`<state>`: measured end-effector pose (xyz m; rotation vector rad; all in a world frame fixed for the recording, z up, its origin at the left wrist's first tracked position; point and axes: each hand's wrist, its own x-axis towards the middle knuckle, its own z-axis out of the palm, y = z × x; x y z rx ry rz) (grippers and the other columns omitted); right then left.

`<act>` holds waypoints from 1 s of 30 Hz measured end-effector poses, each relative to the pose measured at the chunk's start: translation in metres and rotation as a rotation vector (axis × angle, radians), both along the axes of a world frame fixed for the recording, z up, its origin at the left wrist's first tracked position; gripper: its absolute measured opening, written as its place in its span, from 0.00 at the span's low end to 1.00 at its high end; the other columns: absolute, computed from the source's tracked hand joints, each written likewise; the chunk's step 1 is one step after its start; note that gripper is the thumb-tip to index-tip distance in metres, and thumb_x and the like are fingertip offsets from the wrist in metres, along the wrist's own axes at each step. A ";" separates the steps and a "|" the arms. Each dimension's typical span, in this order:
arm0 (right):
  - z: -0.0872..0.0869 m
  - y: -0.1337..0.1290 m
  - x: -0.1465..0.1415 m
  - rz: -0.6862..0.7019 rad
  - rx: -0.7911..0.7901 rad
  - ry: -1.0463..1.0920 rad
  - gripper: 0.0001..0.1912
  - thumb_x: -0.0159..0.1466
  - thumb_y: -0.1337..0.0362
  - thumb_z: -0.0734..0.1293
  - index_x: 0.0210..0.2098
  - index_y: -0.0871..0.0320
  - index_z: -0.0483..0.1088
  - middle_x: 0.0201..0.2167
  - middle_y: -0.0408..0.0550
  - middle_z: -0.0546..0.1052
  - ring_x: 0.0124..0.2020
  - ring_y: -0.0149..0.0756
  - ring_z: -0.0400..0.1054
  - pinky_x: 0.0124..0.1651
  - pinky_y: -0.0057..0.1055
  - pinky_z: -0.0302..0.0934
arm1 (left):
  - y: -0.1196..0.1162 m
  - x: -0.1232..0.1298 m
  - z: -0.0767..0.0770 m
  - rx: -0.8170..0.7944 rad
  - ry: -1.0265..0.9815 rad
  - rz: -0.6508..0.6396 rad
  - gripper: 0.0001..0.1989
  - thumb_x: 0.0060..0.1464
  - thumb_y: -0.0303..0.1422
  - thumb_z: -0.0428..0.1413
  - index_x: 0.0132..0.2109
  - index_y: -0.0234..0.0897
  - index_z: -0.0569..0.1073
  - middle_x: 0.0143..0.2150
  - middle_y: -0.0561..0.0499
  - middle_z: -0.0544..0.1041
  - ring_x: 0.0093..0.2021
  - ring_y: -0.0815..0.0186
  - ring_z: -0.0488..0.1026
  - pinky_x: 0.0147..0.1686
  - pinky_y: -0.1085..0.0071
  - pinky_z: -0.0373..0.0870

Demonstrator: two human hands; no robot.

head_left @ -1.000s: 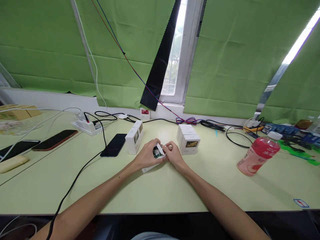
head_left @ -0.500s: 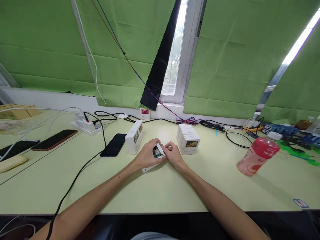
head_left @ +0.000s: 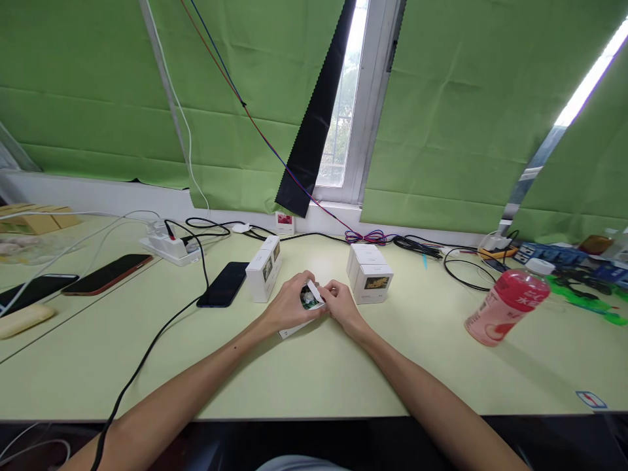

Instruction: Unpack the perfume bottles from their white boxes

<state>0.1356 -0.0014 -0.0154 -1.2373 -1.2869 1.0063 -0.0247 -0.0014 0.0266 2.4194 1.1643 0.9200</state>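
Left hand (head_left: pixel 294 304) curls round small white cardboard box (head_left: pixel 316 294) above desk (head_left: pixel 314 386) | right hand (head_left: pixel 342 304) pinches its edge

One head cam: bench (head_left: pixel 343 386) is viewed from above its near edge, fwd & slightly down; box (head_left: pixel 294 330) is framed below ctr, at arm's reach, w/ window (head_left: pixel 339 131) & blinds (head_left: pixel 441 131) taken in behind.

Pale green table (head_left: pixel 343 379) with white boxes (head_left: pixel 373 282), phones (head_left: pixel 223 285), cables (head_left: pixel 417 246), power strip (head_left: pixel 173 248), pink bottle (head_left: pixel 507 304).
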 end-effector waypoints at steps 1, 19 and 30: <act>0.000 0.000 0.000 0.002 0.002 0.001 0.13 0.58 0.55 0.66 0.24 0.55 0.63 0.17 0.37 0.67 0.16 0.27 0.56 0.20 0.25 0.49 | 0.000 0.000 0.000 0.000 0.000 0.000 0.21 0.46 0.43 0.62 0.44 0.41 0.64 0.37 0.52 0.73 0.36 0.61 0.71 0.33 0.69 0.63; 0.003 0.002 -0.001 0.038 -0.024 0.040 0.15 0.55 0.52 0.67 0.23 0.55 0.63 0.15 0.35 0.63 0.16 0.26 0.54 0.22 0.26 0.47 | 0.001 0.000 -0.001 0.020 0.003 -0.017 0.22 0.45 0.41 0.63 0.44 0.41 0.64 0.37 0.54 0.72 0.36 0.63 0.69 0.33 0.70 0.62; 0.003 0.003 0.001 0.082 -0.045 0.043 0.15 0.55 0.52 0.67 0.23 0.55 0.62 0.14 0.34 0.62 0.15 0.25 0.53 0.20 0.26 0.46 | 0.001 0.000 -0.002 0.029 -0.003 -0.021 0.22 0.46 0.42 0.63 0.44 0.41 0.64 0.38 0.53 0.73 0.36 0.63 0.70 0.33 0.70 0.63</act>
